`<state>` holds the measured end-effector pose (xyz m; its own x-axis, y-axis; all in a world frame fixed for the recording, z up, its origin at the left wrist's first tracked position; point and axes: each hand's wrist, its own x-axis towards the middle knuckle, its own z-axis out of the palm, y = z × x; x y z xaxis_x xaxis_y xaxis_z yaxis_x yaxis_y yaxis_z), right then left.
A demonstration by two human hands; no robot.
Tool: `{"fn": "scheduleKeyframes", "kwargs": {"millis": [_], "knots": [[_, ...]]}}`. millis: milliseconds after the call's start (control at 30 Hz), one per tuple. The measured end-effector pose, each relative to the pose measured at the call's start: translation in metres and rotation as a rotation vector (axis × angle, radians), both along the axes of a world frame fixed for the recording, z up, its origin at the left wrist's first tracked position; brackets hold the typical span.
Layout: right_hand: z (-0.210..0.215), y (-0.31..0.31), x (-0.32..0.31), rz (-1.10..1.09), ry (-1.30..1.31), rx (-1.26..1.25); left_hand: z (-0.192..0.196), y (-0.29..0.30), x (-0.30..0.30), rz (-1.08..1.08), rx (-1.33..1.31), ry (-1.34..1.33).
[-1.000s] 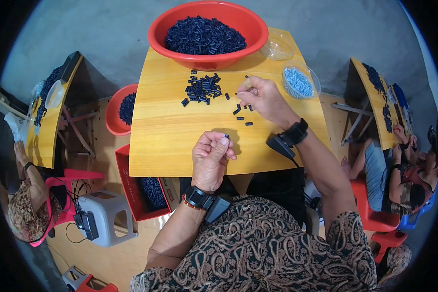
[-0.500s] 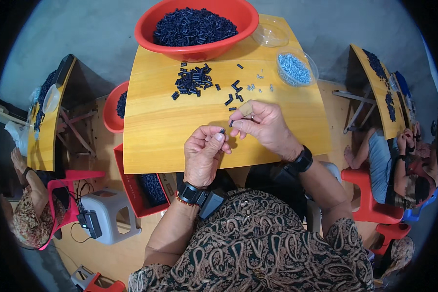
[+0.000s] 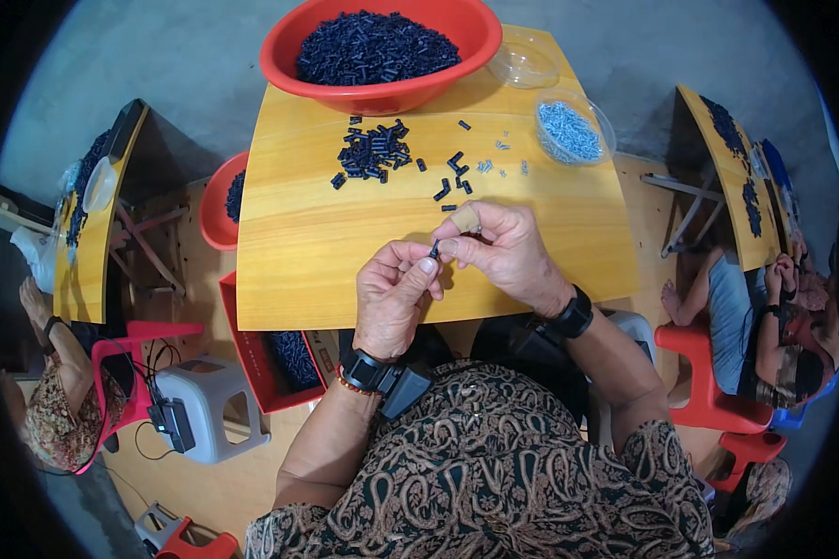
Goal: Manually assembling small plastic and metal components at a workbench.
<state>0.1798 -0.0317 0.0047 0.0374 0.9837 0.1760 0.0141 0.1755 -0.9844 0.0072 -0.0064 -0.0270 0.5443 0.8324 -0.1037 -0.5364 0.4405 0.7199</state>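
My left hand [image 3: 391, 293] is closed, its thumb and fingertips pinching a small black cylindrical piece [image 3: 434, 251] upright above the table's near side. Against the top of that piece my right hand [image 3: 503, 252] is pinched shut, holding a dark bit largely hidden by its fingers. A beige wrap [image 3: 465, 220] covers a finger of the right hand. Just beyond the hands lie several loose black pieces [image 3: 442, 190], and farther left a pile of the same black pieces [image 3: 373, 151]. Tiny silvery pins or screws [image 3: 485, 167] are scattered right of them.
A red basin [image 3: 382, 93] heaped with black pieces stands at the table's far edge. Right of it are a clear empty tub [image 3: 524, 61] and a clear tub of silvery bits [image 3: 569, 132]. A red bin [image 3: 252, 368] sits below left. Other people work at side tables.
My right hand has come left and slightly down, so its fingertips now meet the piece in my left hand. Before, the two hands were a little apart, each with a dark piece.
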Motion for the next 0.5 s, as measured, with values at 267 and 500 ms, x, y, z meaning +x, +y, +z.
{"fn": "scheduleKeyframes", "kwargs": {"millis": [267, 500], "knots": [[0.008, -0.0037, -0.003, -0.01, -0.018, -0.035, 0.0017, -0.0011, 0.0023, 0.02, 0.011, -0.004], [0.005, -0.0079, -0.0061, -0.067, -0.136, 0.038, -0.003, -0.0052, 0.0036, 0.095, 0.112, 0.129]]}}
